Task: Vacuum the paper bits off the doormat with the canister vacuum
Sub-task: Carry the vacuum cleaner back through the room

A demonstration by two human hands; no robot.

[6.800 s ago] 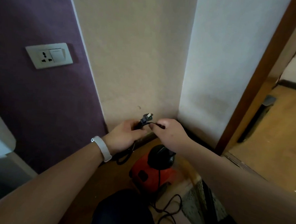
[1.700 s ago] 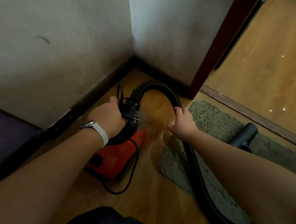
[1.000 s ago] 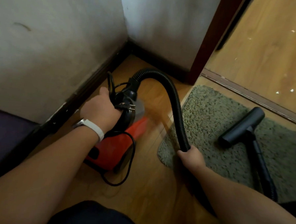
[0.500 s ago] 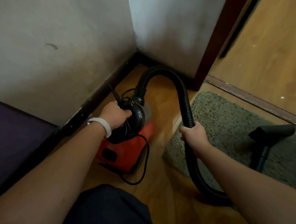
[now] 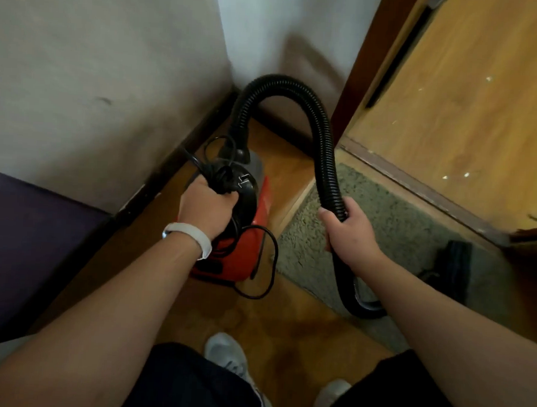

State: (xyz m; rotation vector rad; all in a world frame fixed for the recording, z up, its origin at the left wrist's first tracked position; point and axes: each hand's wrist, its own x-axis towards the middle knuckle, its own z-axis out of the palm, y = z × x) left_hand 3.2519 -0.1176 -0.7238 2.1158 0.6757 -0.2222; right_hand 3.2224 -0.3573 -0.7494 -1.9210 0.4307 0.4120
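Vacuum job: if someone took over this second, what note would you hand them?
Left hand grips the bundled cord on top of the red vacuum.
Right hand grips the hose above the doormat edge.
The nozzle lies on the doormat, blurred.
Done: no vacuuming evident; the plug sits bare in the bundle, unplugged.
Left: unwind the cord, plug in, sweep the doormat. Some white bits show on the floor past the threshold, none clearly on the doormat.

A home doorway: wood floor (image 5: 285,328), doormat (image 5: 400,216), skirting board (image 5: 182,155), door frame (image 5: 358,77).
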